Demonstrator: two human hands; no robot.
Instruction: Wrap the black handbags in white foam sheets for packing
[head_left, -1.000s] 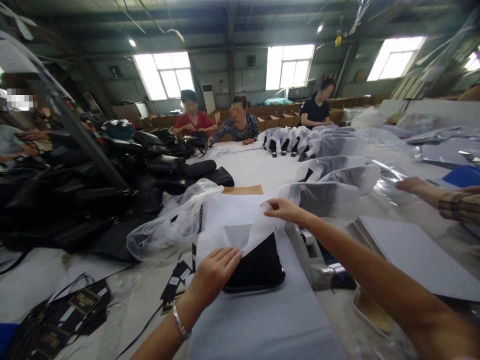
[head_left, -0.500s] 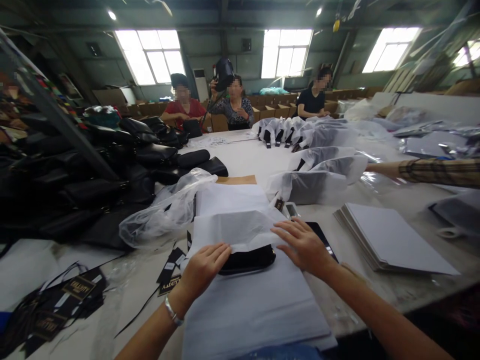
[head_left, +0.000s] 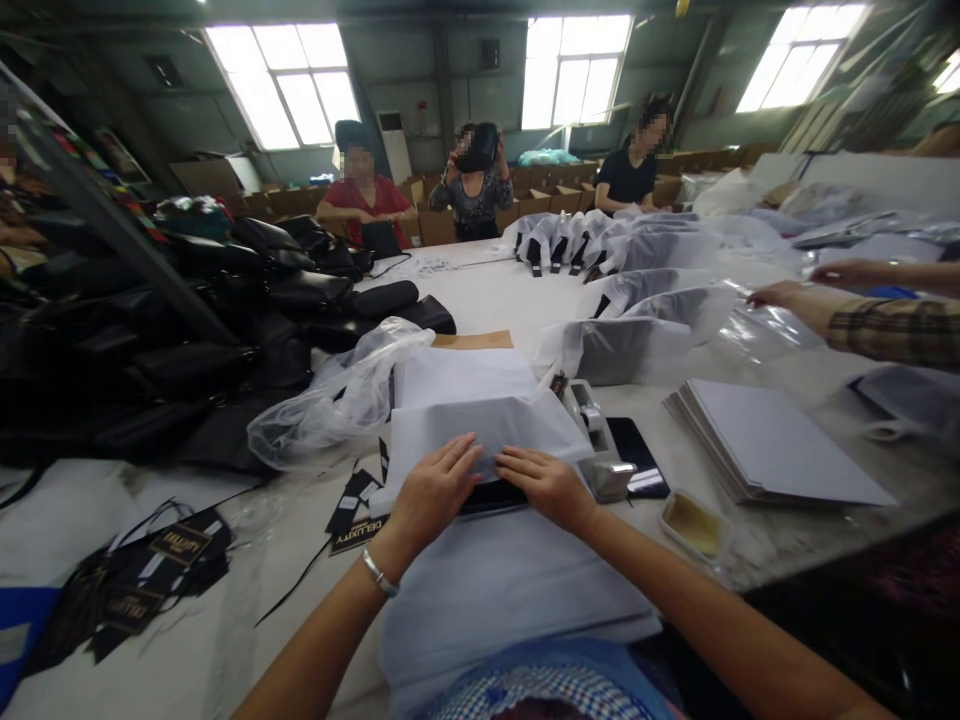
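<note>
A sheet of white tissue paper [head_left: 517, 418] lies over a black bag [head_left: 491, 497], whose dark front edge shows below the paper. My left hand [head_left: 439, 482] rests on the sheet's near edge at the left, fingers stretched out flat. Close beside it, my right hand [head_left: 547, 487] presses flat on the same edge, fingers extended. Both hands are open, their fingertips a short gap apart. Under the bag is a stack of large white sheets [head_left: 517, 590]. A tape dispenser [head_left: 609, 478] stands just right of my right hand.
Black bags [head_left: 202, 370] are heaped at left, near clear plastic [head_left: 337, 400] and black hang tags [head_left: 161, 570]. To the right are a phone [head_left: 636, 455], a small tub [head_left: 697, 525] and white boards [head_left: 784, 440]. Wrapped bags [head_left: 622, 345] stand behind. A co-worker's arms [head_left: 862, 310] reach in.
My right hand has moved left and inward on the paper, uncovering the tape dispenser. My left hand stays on the paper's edge. The view has tipped down. A second co-worker's hand appears at right.
</note>
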